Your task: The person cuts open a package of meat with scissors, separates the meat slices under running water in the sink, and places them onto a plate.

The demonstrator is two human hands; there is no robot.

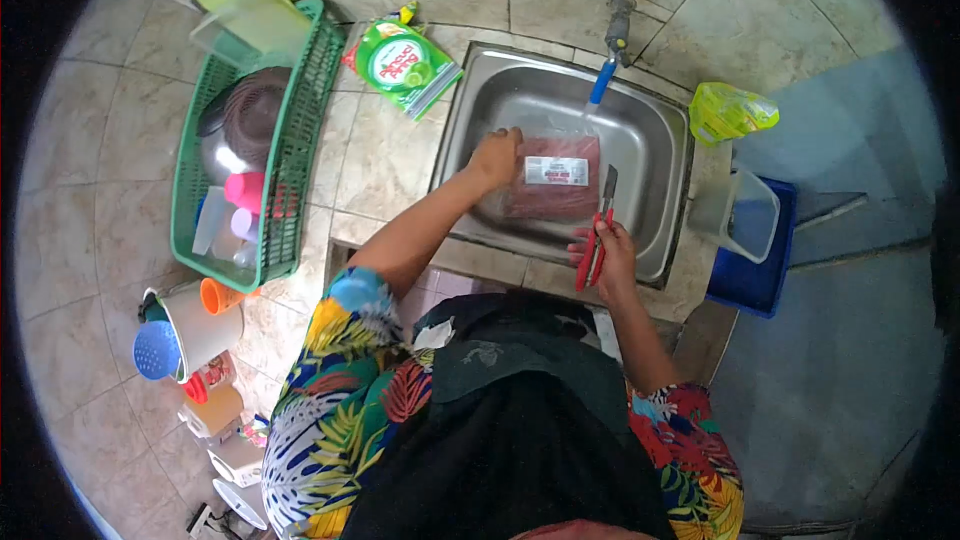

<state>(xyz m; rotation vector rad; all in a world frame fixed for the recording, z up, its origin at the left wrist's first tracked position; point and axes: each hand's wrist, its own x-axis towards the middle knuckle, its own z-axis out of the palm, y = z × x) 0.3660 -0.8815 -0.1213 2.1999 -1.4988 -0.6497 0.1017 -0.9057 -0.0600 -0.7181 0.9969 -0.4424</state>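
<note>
- Head view: the steel sink (640, 165) takes up the middle in front of you. Bare steel lies open to the right of the package; your left forearm crosses the rim on the other side.
- The green basket (315, 90), loaded with dishes, stands well to your left, apart from both hands.
- The blue tray (765, 285) sits past the sink's right edge, with a clear container (750, 215) at its far end.
- The red-brown package (550, 200) lies in the sink in clear plastic, white label up. Your left hand (495, 160) touches its left edge, fingers curled near the far corner — you cannot tell from here whether they pinch the plastic.
- The detergent pouch (402, 68) lies beside the sink's far left corner; a yellow-green pouch (730, 112) rests by the far right one.
- The red-handled scissors (600, 240) are gripped by your right hand (612, 258) over the near rim, blades pointing away from you beside the package's right edge — their gap is too small to tell.
- The tap (617, 35) hangs its blue spout over the sink, beyond the package's far edge.
</note>
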